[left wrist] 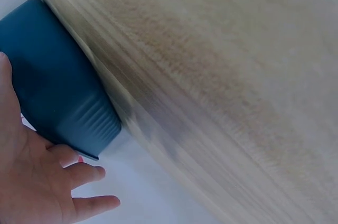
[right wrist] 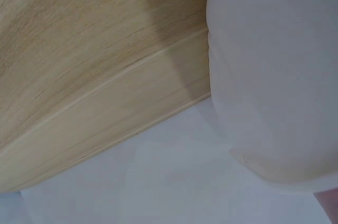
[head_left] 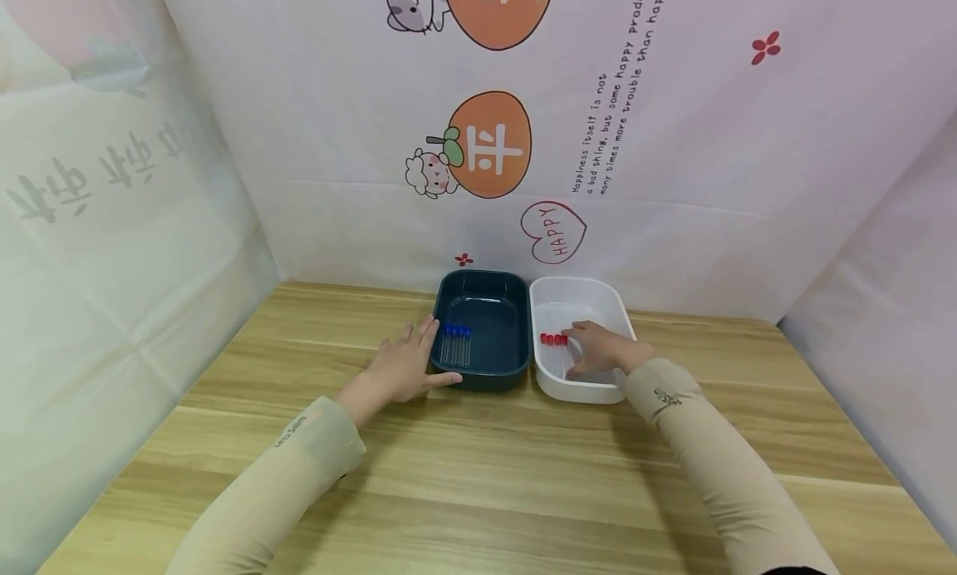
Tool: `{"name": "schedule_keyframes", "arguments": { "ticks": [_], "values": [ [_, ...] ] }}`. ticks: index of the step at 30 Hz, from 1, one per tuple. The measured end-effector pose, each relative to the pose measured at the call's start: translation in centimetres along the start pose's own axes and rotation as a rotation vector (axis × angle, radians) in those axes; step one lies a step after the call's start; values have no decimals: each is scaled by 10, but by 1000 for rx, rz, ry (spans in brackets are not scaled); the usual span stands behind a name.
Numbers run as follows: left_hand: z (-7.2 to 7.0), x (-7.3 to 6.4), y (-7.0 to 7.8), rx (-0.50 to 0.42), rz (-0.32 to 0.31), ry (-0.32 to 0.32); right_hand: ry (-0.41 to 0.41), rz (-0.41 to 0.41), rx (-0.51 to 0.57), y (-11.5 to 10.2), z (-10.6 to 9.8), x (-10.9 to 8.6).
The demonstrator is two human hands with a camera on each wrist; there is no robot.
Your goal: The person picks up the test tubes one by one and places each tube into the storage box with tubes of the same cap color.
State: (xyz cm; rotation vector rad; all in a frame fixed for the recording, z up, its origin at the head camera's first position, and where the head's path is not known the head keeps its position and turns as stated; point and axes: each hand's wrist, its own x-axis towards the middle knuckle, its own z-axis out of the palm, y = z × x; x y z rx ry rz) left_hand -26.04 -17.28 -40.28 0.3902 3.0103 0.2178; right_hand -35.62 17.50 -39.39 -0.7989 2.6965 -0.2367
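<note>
On the wooden table (head_left: 478, 475), two tubs sat side by side.
Left hand (head_left: 404, 371) lay flat, fingers spread against the blue tub (head_left: 478, 367); right hand (head_left: 601, 351) reached into the white tub (head_left: 579, 392), fingers curled around red-capped tubes (head_left: 553, 339).

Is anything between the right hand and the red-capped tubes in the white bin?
Nothing visible. In the head view the right hand is already down inside the white bin, its fingertips at the red-capped tubes. The left hand rests against the dark blue bin holding the blue-capped tubes.
</note>
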Motion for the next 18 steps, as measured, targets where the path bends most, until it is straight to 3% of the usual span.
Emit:
{"name": "schedule_keyframes", "arguments": {
  "ticks": [9,18],
  "values": [
    [-3,-1,-3,-24,-1,-5,-31,24,24,-4,-1,-1],
    [-5,2,-6,-79,-8,10,-13,4,11,-4,1,0]
  ]
}}
